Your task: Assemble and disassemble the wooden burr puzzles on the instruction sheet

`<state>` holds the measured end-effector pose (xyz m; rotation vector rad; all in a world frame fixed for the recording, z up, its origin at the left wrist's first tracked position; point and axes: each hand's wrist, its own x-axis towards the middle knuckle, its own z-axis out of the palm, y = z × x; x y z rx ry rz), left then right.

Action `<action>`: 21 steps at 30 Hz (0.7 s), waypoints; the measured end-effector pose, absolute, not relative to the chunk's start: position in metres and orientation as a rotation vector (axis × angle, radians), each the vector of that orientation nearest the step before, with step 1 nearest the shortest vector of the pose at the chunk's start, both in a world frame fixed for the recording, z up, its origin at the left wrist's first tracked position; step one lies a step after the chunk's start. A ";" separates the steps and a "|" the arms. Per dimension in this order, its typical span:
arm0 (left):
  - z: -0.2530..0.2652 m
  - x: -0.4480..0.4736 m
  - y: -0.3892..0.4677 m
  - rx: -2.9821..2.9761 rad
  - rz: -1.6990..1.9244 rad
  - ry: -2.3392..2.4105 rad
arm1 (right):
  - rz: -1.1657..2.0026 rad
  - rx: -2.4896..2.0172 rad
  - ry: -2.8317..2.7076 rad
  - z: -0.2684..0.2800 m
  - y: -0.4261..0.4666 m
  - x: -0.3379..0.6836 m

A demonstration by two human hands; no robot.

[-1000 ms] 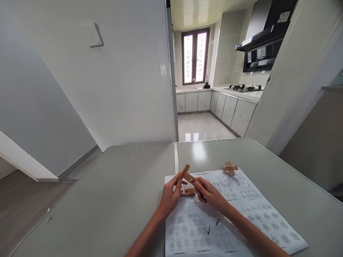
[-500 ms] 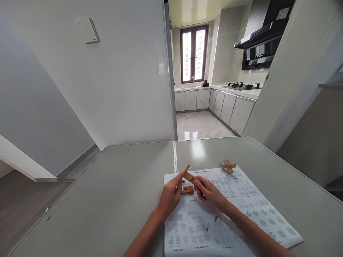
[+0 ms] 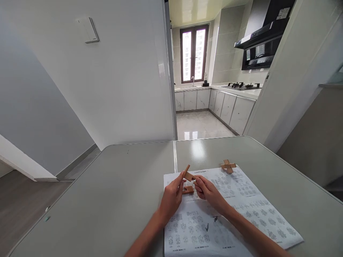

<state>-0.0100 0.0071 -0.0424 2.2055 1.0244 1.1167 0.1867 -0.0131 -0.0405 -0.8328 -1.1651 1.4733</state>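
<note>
My left hand (image 3: 172,194) is closed on a slim wooden puzzle piece (image 3: 187,170) that slants up past the fingertips. Against it lies a second, flatter wooden puzzle piece with a notch (image 3: 190,176), its right end pinched by my right hand (image 3: 210,191). How the two pieces fit together is partly hidden by the fingers. Just below, between my hands, another wooden piece with a small dark opening (image 3: 188,190) rests on a printed instruction sheet (image 3: 214,210). Several line drawings of puzzle shapes cover that paper.
A cross-shaped wooden assembly (image 3: 228,166) sits at the sheet's far right corner. The grey-green table (image 3: 120,200) has a pale seam running across it. Beyond its far edge, a doorway opens onto a kitchen with white cabinets (image 3: 222,103).
My right hand has shifted its grip slightly, showing more of the notched piece's right end. My left hand stays nearly in place.
</note>
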 end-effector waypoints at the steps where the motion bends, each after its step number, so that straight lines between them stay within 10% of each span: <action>1: -0.043 -0.009 0.006 2.203 1.121 1.022 | 1.473 -0.835 -1.151 -0.040 -0.014 0.185; 21: -0.032 -0.009 0.003 2.250 1.052 0.897 | 1.465 -0.829 -1.203 -0.037 -0.016 0.184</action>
